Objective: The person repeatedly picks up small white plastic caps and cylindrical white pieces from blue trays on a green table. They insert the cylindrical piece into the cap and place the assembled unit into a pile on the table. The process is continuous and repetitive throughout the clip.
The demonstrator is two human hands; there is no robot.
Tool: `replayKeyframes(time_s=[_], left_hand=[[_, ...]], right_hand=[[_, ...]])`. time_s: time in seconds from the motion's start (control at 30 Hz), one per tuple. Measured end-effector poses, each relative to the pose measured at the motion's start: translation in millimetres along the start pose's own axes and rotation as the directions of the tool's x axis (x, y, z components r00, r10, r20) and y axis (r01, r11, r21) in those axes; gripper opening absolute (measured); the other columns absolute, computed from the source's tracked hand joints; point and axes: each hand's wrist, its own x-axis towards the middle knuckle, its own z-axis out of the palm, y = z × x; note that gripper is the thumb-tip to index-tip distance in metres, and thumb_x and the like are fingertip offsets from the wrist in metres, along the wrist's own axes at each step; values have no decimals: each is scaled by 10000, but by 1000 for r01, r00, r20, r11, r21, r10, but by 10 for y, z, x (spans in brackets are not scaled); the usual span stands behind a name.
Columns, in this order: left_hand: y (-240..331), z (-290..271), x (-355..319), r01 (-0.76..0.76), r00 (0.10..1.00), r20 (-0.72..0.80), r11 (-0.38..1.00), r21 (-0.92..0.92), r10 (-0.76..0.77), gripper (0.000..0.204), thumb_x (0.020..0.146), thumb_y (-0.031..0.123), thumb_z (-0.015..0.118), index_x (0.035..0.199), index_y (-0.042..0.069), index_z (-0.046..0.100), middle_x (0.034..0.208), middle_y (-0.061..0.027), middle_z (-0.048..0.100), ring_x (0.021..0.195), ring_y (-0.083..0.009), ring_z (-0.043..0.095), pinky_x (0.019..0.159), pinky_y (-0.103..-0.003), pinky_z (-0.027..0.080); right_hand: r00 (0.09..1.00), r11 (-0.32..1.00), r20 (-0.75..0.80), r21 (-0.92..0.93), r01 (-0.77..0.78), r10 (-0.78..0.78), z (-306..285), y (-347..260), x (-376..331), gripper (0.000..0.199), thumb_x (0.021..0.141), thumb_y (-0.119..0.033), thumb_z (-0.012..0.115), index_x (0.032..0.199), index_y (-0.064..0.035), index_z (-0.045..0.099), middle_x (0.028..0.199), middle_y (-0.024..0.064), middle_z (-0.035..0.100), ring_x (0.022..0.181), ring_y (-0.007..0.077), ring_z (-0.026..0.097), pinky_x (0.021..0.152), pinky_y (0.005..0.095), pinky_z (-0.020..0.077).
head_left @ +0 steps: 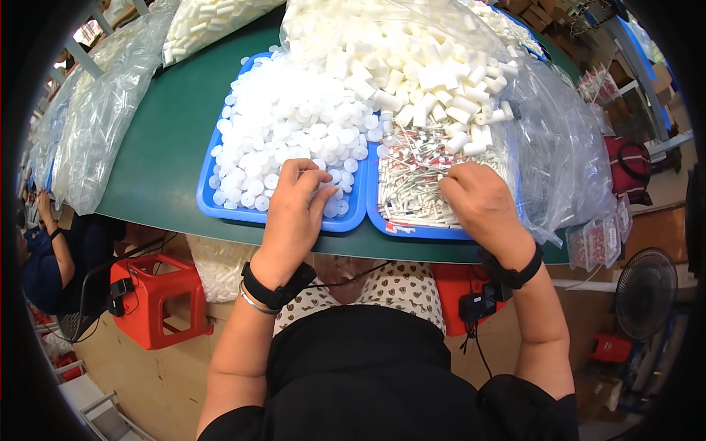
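Holds the left hand (296,200) low over the heap of white discs (254,165), with thumb and index finger curved toward each other and close together; cannot tell about any disc clamped between the tips. Holds the right hand (482,200) over the right side of the heap of thin white sticks (408,206), with fingers curled in; cannot tell about any stick gripped inside, because of the knuckles in the way.

Has the discs piled in the left blue tray (220,212) and the sticks, with red bits among them, in the right blue tray (434,233), just beside it. Has pale cylinders (441,99) heaped behind the sticks, with clear plastic (555,158) along the right. Works at a green table (158,158), with both trays near its edge.

Wears a black wristband on each wrist, plus a silver bracelet (259,303) on the left. Has a red stool (151,312) below at the left, near another person (62,257), and a black fan (646,294) at the far right.
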Motion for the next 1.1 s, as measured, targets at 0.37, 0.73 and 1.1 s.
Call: replayKeyframes(time_s=[0.37, 0.73, 1.1], left_hand=[[-40, -20, 14, -86, 995, 57, 991, 100, 80, 197, 786, -21, 722, 971, 5, 659, 976, -99, 608, 824, -214, 600, 744, -299, 494], [242, 9, -38, 91, 986, -96, 926, -366, -135, 131, 915, 73, 653, 1021, -4, 663, 930, -56, 615, 839, -145, 623, 692, -263, 499], [480, 185, -567, 581, 712, 651, -299, -757, -265, 388, 1013, 264, 534, 1257, -38, 545, 1058, -56, 635, 890, -84, 601, 812, -237, 497]], right_hand=[[718, 414, 0, 817, -401, 696, -185, -24, -263, 136, 965, -66, 554, 1073, 6, 595, 959, 90, 664, 793, 143, 622, 707, 272, 479], [689, -361, 315, 929, -83, 652, -11, -510, -318, 160, 975, -73, 529, 1119, -8, 554, 1068, 177, 663, 922, 231, 691, 734, 297, 558], [739, -192, 250, 968, -164, 625, 166, -1054, -199, 171, 977, -75, 571, 1099, 44, 591, 1050, 176, 681, 889, 218, 707, 732, 278, 575]])
